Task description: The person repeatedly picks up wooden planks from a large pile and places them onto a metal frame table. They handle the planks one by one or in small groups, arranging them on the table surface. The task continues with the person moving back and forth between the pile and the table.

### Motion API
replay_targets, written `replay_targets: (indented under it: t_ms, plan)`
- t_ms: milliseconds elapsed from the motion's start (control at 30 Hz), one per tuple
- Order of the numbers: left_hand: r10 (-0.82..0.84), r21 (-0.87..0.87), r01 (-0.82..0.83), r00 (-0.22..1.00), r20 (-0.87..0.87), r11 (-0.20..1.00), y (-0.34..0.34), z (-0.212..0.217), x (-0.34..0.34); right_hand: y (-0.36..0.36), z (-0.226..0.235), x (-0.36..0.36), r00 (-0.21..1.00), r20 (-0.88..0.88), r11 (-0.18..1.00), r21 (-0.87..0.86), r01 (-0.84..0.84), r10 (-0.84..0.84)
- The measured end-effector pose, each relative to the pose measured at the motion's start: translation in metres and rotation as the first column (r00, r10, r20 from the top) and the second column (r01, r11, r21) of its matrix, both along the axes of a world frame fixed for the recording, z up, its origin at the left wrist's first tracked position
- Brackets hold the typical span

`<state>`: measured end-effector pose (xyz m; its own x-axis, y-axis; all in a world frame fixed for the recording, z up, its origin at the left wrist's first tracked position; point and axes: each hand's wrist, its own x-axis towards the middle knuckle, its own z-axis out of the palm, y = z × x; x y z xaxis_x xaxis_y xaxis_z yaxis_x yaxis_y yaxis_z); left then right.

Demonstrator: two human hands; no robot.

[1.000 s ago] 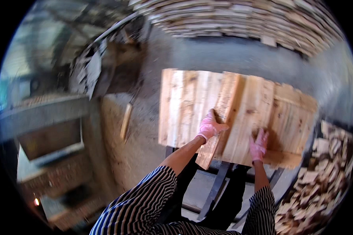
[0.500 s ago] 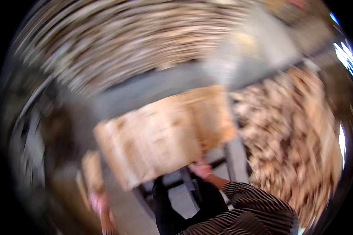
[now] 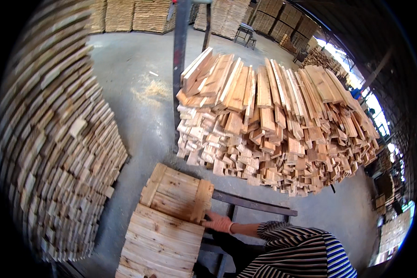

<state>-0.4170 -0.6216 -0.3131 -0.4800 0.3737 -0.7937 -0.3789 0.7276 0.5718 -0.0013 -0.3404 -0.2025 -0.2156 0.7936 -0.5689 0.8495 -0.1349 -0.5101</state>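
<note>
Fingers [image 3: 210, 224] touch edge of boards [image 3: 164, 236], open floor [image 3: 118, 213] alongside

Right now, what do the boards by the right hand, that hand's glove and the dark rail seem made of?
Boards: wood, apparently unvarnished, with knots and pale grain. Glove: maybe knit fabric or rubber; pink, snug, texture unclear. Dark rail: possibly painted metal; evenly dark, no grain visible.

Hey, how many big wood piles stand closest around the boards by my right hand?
2: a tall stack left of the boards, and a jumbled pile ahead of your right hand, toward the right. Others may be hidden.
</note>
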Motion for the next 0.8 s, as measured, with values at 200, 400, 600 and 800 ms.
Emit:
replay_targets:
  t_ms: [200,400,600,800]
  plan:
    - [-0.077,0.329,-0.009,0.965,0.249,0.944,0.138,0.020,0.099,0.240,0.171,0.046,0.912,-0.359,0.747,0.548,0.376,-0.196]
    - [-0.247,0.120,0.241,0.968,0.037,0.963,0.193,0.064,0.174,0.458,0.280,0.054,0.666,-0.570,0.507,0.439,0.742,-0.481]
    - [-0.405,0.178,0.386,0.911,0.085,0.905,0.263,0.099,0.258,0.527,0.290,0.103,0.641,-0.420,0.571,0.297,0.766,-0.642]
    - [-0.544,0.339,0.455,0.802,0.245,0.823,0.372,0.087,0.286,0.396,0.283,0.165,0.224,-0.875,0.854,-0.313,0.415,-0.430]
